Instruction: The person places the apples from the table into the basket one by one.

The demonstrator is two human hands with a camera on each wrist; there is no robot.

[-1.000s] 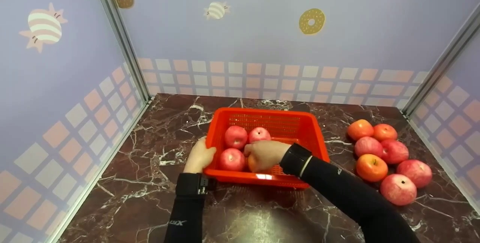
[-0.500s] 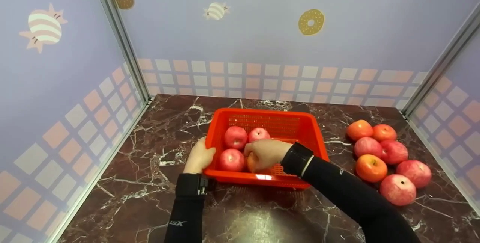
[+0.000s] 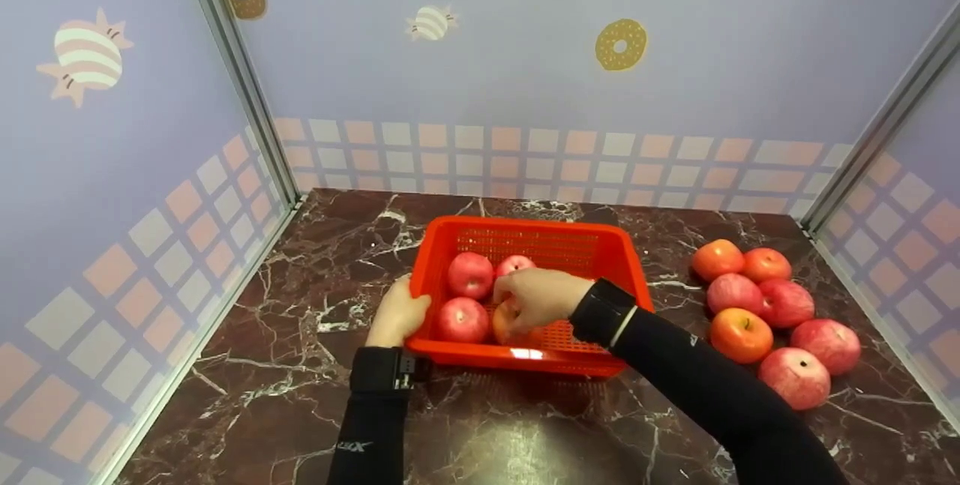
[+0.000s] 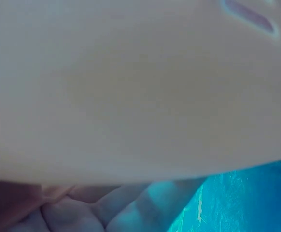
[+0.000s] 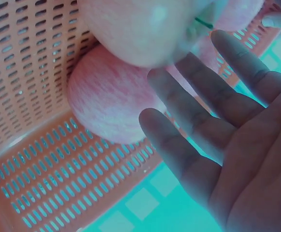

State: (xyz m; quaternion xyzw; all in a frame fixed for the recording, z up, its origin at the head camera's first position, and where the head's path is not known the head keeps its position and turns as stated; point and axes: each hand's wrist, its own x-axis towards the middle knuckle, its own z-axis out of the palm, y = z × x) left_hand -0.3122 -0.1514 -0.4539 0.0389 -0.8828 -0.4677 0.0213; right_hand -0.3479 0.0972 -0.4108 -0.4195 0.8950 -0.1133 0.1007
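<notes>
A red plastic basket (image 3: 525, 357) with slotted walls sits on the dark marble tabletop. At its left rim my left hand (image 3: 397, 312) grips the edge, thumb over the top; in the left wrist view the basket wall (image 4: 140, 96) covers most of the frame. My right hand (image 3: 541, 296) is inside the basket, above an orange-yellow apple (image 3: 504, 322) that it partly hides. In the right wrist view its fingers (image 5: 164, 140) are extended, fingertips beside that apple (image 5: 135, 29). Red apples lie around it: one at back left (image 3: 470, 275), one at front left (image 3: 463, 320), one behind (image 3: 515, 265).
To the basket's right, several loose apples lie grouped on the tabletop, among them an orange one (image 3: 741, 335) and a pink one (image 3: 795, 378). Patterned panels (image 3: 525, 80) enclose the table at the back and sides, joined by metal posts (image 3: 240, 80).
My right hand has lifted slightly and shifted right, its fingers loosening from the orange-yellow apple, which stays in the basket. My left hand keeps its place on the rim.
</notes>
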